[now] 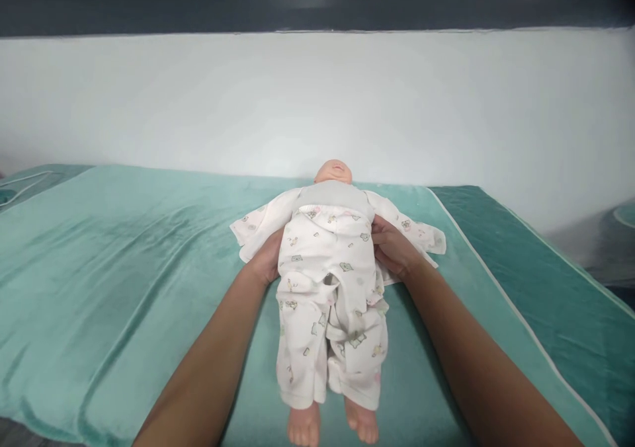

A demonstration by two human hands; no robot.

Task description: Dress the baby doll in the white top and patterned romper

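A baby doll (333, 171) lies on its back with its bare feet towards me. It wears white printed baby trousers (322, 248), drawn up high over the belly, and a white long-sleeved baby top (278, 210) with its sleeves spread out. My left hand (270, 256) is against the left side of the trousers at the hip, its fingers hidden behind the cloth. On the opposite side, my right hand (394, 247) has its fingers bent and closed on the trousers' edge just below the waistband.
Under the doll a light green blanket (149, 288) with soft creases covers the bed or table. Darker green cloth (546, 268) lies along the right side. A white wall (198, 103) rises behind, and a thin white cord (30, 181) shows at the far left.
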